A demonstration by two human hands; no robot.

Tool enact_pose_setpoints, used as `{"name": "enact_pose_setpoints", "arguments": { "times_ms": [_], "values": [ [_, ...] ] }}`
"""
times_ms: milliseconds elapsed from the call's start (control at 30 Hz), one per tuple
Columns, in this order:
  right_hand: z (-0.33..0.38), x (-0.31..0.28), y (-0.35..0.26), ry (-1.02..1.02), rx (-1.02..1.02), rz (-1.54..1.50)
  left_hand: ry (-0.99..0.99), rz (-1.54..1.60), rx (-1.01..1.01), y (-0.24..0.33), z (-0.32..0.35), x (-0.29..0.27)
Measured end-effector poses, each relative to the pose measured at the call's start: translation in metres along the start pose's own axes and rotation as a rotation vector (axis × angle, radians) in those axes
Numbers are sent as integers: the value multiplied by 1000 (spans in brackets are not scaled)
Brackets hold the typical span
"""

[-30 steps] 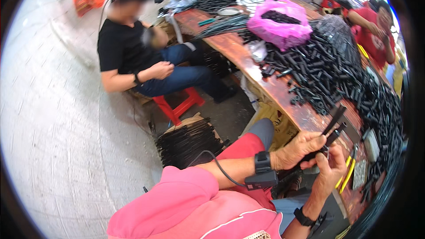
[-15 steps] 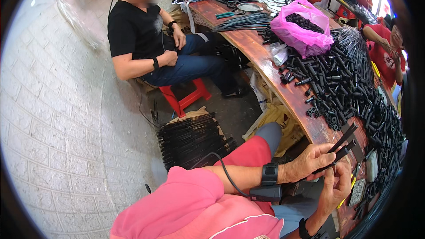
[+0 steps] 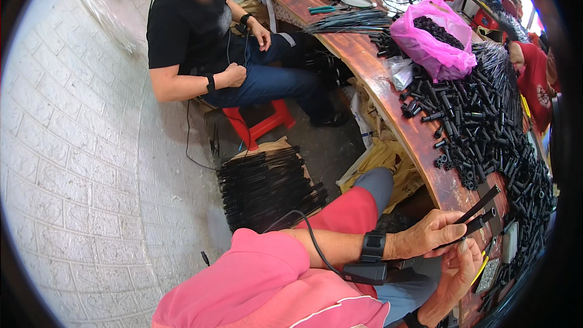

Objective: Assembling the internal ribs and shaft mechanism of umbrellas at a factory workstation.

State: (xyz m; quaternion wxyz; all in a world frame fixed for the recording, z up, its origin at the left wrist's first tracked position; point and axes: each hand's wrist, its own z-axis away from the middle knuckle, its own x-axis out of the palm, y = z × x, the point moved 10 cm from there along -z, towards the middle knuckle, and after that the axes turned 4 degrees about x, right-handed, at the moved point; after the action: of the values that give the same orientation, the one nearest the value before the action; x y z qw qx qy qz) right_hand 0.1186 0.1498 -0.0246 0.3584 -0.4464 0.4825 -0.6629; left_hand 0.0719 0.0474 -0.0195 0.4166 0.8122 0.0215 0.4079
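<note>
My left hand point(image 3: 430, 235) is closed around a black hollow tube point(image 3: 484, 220) and a thin, flat-looking black strip point(image 3: 483, 202). Both stick out past my thumb toward the bench's right side, their ends apart. Just below, my right hand point(image 3: 460, 267) is in a pinch, thumb and fingertips pressed together close to the tube's near part. Whatever lies in that pinch is too small to make out. Past my hands, a large heap of black tubular parts point(image 3: 467, 115) covers the right side of the wooden bench point(image 3: 370, 79).
A pink plastic bag point(image 3: 446, 64) of small black pieces stands on the bench, beside bundled dark rods point(image 3: 349, 22) and green-handled pliers point(image 3: 322, 9). Black rods point(image 3: 267, 185) lie stacked on the floor. A co-worker point(image 3: 188, 30) sits on a red stool point(image 3: 267, 126); another in red point(image 3: 534, 79) is across the bench.
The view has shifted slightly, so the bench sits farther right. My right fingertips are drawn in tighter under the tube. My left hand keeps its hold. The co-worker in red has lowered their raised hands.
</note>
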Motion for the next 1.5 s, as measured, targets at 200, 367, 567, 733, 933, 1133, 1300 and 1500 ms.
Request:
{"name": "enact_pose_setpoints", "arguments": {
  "times_ms": [200,367,567,733,933,1133,1300,1500],
  "values": [
    [1,6,6,4,-24,-18,65,21,44,2,-3,-6],
    [13,4,5,193,-235,51,97,6,49,-5,-2,-13],
    [39,14,-39,292,-753,545,64,26,11,3,0,-9],
    [46,32,-59,139,-995,990,51,16,7,-2,-4,-3],
    [47,40,-70,77,-1007,1020,15,50,-27,-9,-2,3],
    [28,16,-55,17,-671,796,4,40,-29,-13,-4,5],
    [19,-8,-39,-2,-330,512,2,57,-41,-13,-2,15],
    [19,-15,-21,-100,-34,111,-51,47,-61,-22,-7,26]
  ]
}}
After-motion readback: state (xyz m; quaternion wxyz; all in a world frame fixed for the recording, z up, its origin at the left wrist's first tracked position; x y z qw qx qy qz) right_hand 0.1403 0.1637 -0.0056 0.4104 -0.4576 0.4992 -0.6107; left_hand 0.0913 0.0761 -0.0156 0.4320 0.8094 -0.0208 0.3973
